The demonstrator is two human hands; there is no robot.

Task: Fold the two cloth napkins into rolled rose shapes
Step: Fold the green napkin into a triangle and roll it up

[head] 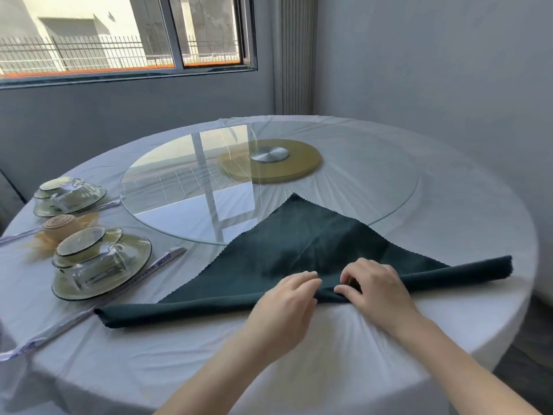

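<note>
While the green napkin (299, 253) lies rolled left to right before us, our left hand (284, 298) and right hand (374, 290) pinch its middle, tip pointing away.

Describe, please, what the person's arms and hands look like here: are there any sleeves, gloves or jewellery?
Both are bare. The left hand and right hand wear no gloves, and no ring shows on the visible fingers. The left forearm and right forearm carry no sleeve, watch or bracelet as far as the frame's lower edge.
</note>
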